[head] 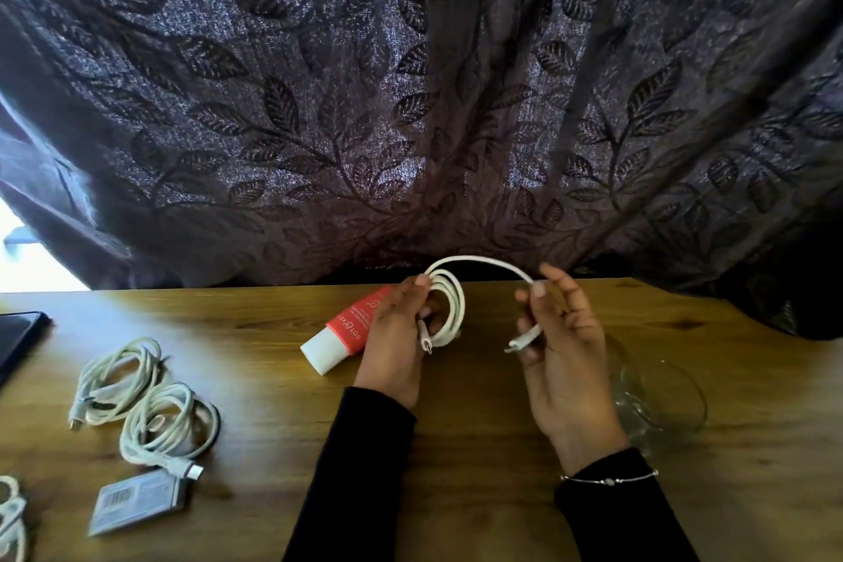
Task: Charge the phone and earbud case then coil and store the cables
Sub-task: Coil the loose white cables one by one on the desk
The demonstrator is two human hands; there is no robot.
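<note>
A white cable [451, 301] is partly wound into loops above the wooden table [456, 447]. My left hand [397, 347] pinches the loops, with one plug hanging below its fingers. My right hand [561, 356] holds the free end, and the other plug sticks out of its palm. An arc of cable runs between the two hands. Two coiled white cables [121, 379] [169, 424] lie on the table at the left. A dark phone [18, 338] shows at the left edge. I see no earbud case.
A red and white tube [346, 333] lies behind my left hand. A clear glass bowl [661, 402] sits under my right hand. A small grey packet [141, 502] and another white cable [11, 520] lie at the lower left. A dark leaf-patterned curtain [410, 105] hangs behind the table.
</note>
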